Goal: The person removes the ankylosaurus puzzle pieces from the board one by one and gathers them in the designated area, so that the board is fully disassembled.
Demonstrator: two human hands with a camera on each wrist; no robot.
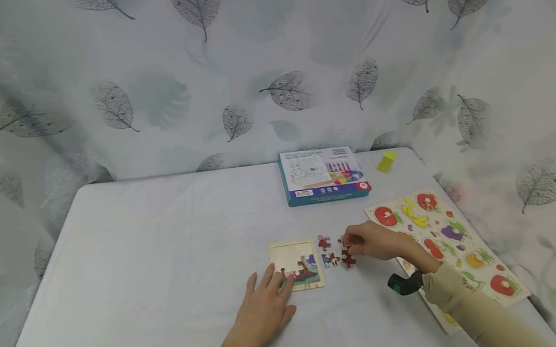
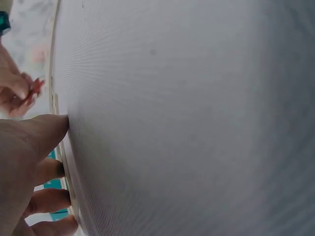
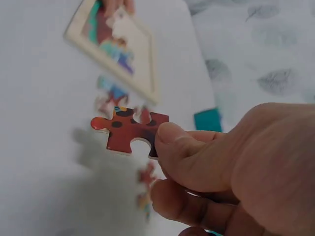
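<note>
My right hand (image 1: 376, 241) pinches a reddish-brown jigsaw piece (image 3: 129, 132) with dark spots between thumb and fingers, held above the white table in the right wrist view. My left hand (image 1: 264, 309) lies with spread fingers over the lower left side of a small wooden puzzle tray (image 1: 294, 243). Joined pieces (image 1: 307, 274) fill the lower and right part of that tray, while bare wood shows at its upper left. Just right of the tray lie loose pieces, among them a purple-and-brown one (image 1: 324, 242) and a blue-and-brown one (image 1: 329, 260).
A flat box (image 1: 325, 174) with a printed lid is at the back of the table (image 1: 153, 258). To its right sits a small yellow-green block (image 1: 386, 162). A board with fruit and vegetable pictures (image 1: 442, 234) lies under my right forearm at the right edge.
</note>
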